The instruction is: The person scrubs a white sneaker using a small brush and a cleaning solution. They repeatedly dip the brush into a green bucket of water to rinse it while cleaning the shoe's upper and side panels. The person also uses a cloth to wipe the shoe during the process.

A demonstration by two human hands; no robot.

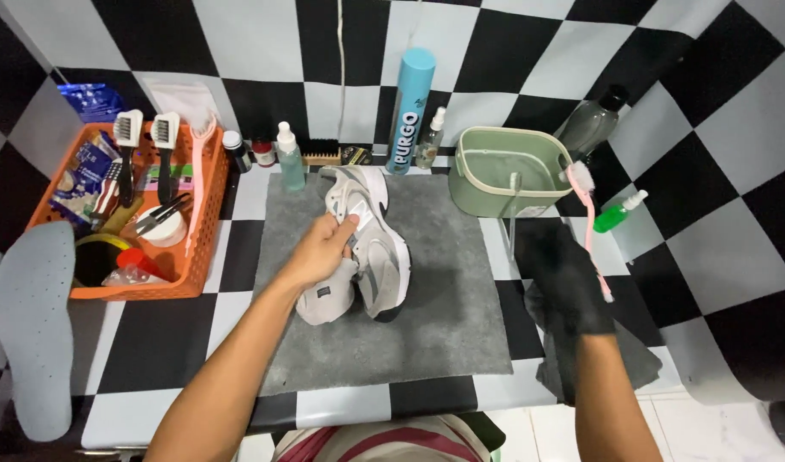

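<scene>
On the grey mat point(444, 342) mid-table, your left hand point(320, 252) has a closed grip on the grey-white sneaker point(371, 231), its long axis running away from you, while your black-gloved right hand point(568, 274) pinches a pink toothbrush point(591, 222) beside the green tub point(504, 171), orange basket point(206, 214) of brushes far left.

I see a matt grey felt-like mat point(444, 282), a mesh-and-smooth-leather sneaker point(371, 239), an orange plastic basket point(206, 205), glossy checkered tiles point(734, 128)
</scene>
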